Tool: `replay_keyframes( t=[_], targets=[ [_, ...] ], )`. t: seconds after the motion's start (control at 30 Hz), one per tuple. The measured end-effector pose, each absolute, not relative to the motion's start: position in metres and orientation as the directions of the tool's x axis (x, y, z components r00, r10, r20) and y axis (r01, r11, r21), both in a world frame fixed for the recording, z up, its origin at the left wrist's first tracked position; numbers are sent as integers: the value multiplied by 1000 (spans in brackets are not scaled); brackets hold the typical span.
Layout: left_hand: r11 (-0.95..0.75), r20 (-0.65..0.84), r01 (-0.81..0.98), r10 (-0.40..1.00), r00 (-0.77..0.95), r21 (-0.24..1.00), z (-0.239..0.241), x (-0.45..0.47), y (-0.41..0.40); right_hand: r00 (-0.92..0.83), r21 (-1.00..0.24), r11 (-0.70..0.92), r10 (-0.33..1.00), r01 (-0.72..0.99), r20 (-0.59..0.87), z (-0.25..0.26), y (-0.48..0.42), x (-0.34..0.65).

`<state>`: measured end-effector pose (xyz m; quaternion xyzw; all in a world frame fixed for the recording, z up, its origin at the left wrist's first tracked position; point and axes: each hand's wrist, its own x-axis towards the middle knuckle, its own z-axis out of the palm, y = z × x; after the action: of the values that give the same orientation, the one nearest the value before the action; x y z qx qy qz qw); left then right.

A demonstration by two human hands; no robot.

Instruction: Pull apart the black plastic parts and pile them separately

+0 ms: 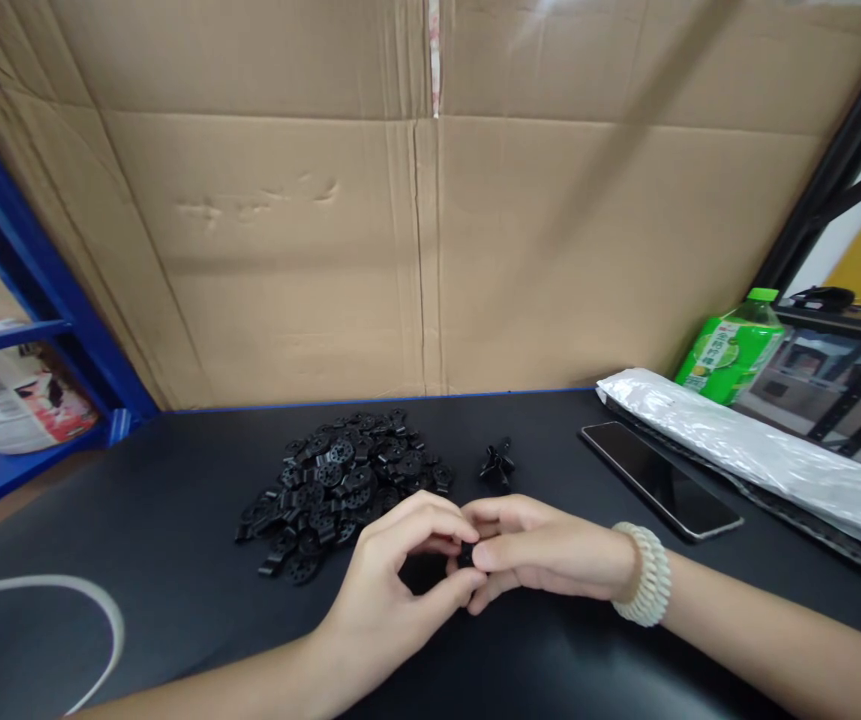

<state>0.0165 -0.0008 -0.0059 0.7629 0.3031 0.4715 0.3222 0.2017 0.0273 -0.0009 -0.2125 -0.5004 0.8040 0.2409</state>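
My left hand (pixel 392 585) and my right hand (pixel 542 550) meet at the middle of the black table (pixel 175 560), fingertips pinched together on a small black plastic part (pixel 466 555), mostly hidden by the fingers. A pile of several black round plastic parts (pixel 340 485) lies just beyond my left hand. A separate small black piece (pixel 497 463) sits alone behind my right hand. A white coiled band (pixel 644 573) is on my right wrist.
A dark phone (pixel 659 478) lies flat at the right, beside a long silvery plastic bag (pixel 760 455). A green bottle (pixel 734 350) stands behind it. Cardboard (pixel 415 230) walls the back. Blue shelving (pixel 17 300) is at left; a white cable (pixel 92 600) loops near the front left.
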Motion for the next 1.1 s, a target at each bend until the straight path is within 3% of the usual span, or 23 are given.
replay_keyframes(
  t=[0.37,0.77,1.1],
  targets=[
    [-575,473,183,784,403,797,-4,19,-4,-796,-906,-400,590,-142,-136,-2,25,199],
    [-667,520,206,707,479,716,-4,21,-4,-793,-921,-383,583,-76,-177,-2,23,198],
    [-763,606,190,616,503,618,-2,25,-10,-829,-991,-99,543,92,-131,2,23,201]
  ],
)
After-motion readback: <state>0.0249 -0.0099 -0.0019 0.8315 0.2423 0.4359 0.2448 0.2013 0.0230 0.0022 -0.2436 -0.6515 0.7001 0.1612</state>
